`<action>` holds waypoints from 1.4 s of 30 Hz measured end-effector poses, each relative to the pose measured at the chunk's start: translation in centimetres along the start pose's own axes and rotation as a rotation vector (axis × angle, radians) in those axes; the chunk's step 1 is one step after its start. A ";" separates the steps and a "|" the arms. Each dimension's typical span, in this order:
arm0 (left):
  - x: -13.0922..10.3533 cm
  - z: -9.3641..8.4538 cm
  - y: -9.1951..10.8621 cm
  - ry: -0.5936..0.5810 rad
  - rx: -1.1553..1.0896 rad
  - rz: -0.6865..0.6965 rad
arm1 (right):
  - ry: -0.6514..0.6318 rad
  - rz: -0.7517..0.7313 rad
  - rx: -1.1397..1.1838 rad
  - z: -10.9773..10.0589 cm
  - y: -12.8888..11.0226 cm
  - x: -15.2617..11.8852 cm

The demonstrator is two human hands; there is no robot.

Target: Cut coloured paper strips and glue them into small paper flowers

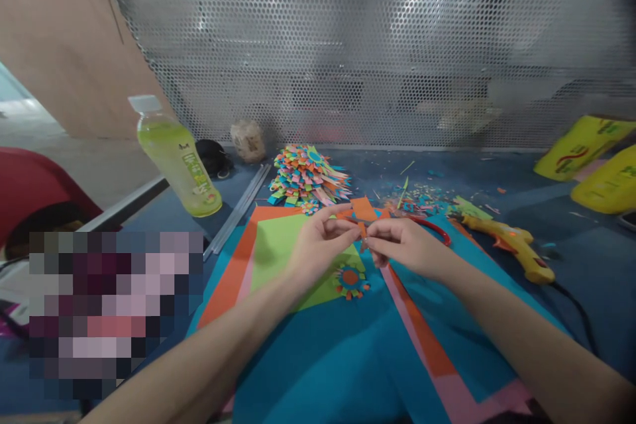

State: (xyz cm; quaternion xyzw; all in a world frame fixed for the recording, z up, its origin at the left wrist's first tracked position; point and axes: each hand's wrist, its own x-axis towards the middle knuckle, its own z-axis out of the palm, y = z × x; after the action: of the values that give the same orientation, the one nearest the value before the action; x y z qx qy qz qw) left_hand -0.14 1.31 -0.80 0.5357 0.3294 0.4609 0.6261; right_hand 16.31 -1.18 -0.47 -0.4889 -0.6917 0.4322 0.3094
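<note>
Both hands meet over the coloured sheets at the middle of the view. My left hand (330, 235) pinches a small orange paper piece (362, 232) from the left. From the right, my right hand (397, 245) has its fingers closed on the same piece. Just below them a round paper flower (350, 278) with an orange centre and fringed edge lies partly on a green sheet (273, 252). Red-handled scissors (440, 230) lie behind my right hand, their blades partly hidden. An orange strip (361, 207) shows just beyond my fingers.
A pile of fringed paper flowers (308, 175) stands behind the sheets, with paper scraps (422, 202) to its right. A yellow glue gun (517, 245) lies at right, a bottle (181, 165) and clear sticks (241, 205) at left. A perforated metal panel (348, 46) rises behind.
</note>
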 end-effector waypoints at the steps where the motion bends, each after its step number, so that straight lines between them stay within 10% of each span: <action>1: 0.0 0.0 0.0 0.002 0.002 -0.006 | 0.006 -0.003 -0.019 0.0 0.1 0.0; 12: 0.8 -1.0 -0.6 0.108 -0.018 0.018 | 0.352 0.084 -0.650 -3.1 0.3 -0.5; 22: 0.7 -1.0 -0.7 0.141 -0.151 0.005 | 0.200 0.318 -1.050 -4.4 3.5 -0.5; 34: 0.7 -1.1 0.0 0.237 -0.282 0.064 | 0.188 0.276 -1.087 -4.1 1.1 -0.5; 42: 0.3 -0.9 1.4 0.304 -0.331 0.183 | 0.454 0.038 -0.557 -2.7 -1.1 -0.9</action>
State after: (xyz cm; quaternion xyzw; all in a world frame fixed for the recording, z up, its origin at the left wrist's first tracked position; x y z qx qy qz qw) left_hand -1.13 1.95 0.42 0.3778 0.2898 0.6387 0.6044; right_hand 18.44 -1.37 1.70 -0.6507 -0.6875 0.1130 0.3020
